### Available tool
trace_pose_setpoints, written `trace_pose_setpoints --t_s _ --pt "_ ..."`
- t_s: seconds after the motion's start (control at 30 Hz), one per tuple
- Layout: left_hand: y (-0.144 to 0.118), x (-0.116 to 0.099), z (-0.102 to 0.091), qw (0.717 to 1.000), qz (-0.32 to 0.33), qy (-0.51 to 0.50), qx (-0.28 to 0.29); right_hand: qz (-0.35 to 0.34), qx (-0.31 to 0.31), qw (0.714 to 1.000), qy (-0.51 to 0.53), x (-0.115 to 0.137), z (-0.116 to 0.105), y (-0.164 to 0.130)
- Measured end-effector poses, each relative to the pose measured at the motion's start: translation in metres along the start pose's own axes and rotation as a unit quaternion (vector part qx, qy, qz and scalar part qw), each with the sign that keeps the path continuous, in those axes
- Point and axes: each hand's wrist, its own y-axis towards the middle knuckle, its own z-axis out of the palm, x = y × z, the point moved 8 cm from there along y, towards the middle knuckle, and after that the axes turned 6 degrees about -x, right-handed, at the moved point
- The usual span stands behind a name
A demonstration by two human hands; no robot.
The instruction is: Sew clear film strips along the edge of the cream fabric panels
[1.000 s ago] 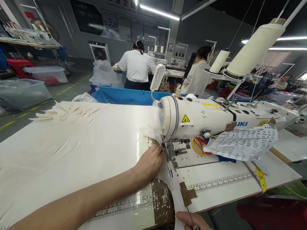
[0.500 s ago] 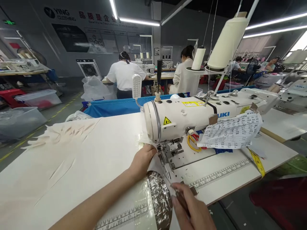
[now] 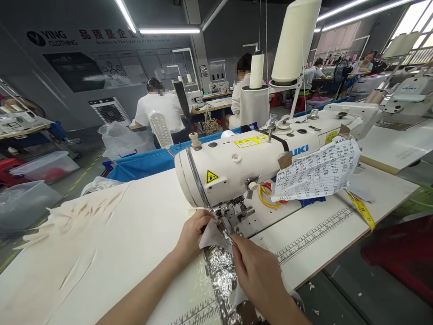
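Observation:
At the needle end of the white sewing machine (image 3: 233, 169), my left hand (image 3: 192, 234) is closed, its fingertips pinching a thin white fabric piece (image 3: 212, 237) beside the presser foot (image 3: 227, 222). Just in front of the foot is my right hand (image 3: 259, 266), fingers curled around a slim metal-tipped tool, largely hidden by the hand. Its tip lies close to the fabric and the foot. Beneath my hands, shiny clear tape or film over a brown strip (image 3: 218, 271) runs toward me along the table.
Thin pale fabric pieces (image 3: 71, 221) lie on the left of the white table (image 3: 149, 212). Yellow-handled scissors (image 3: 265, 198), a handwritten sheet (image 3: 314, 174) and a yellow tape measure (image 3: 361, 210) are on the right. A blue cloth bin (image 3: 142, 164) stands behind; people sit at machines beyond.
My right hand has moved forward and up to the presser foot with the tool. My left hand stays by the needle, with more white fabric showing. The view has shifted and tilted.

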Motion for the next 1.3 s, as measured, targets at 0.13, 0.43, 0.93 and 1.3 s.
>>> trace_pose_setpoints --t_s 0.13,0.43,0.93,1.3 --pt "0.002 -0.001 -0.001 1.0 0.0 -0.002 -0.009 0.007 -0.002 1.0 -0.017 0.001 0.002 0.004" --pt "0.001 0.004 0.002 0.999 -0.027 0.034 -0.017 0.01 0.035 0.999 -0.025 0.001 0.009 0.008" --pt "0.003 0.015 0.005 0.993 -0.12 0.007 0.009 0.005 0.015 0.999 -0.031 0.001 0.007 0.006" --pt "0.001 -0.019 0.005 0.992 0.089 0.075 0.042 0.004 0.031 0.997 -0.076 0.004 0.008 0.006"
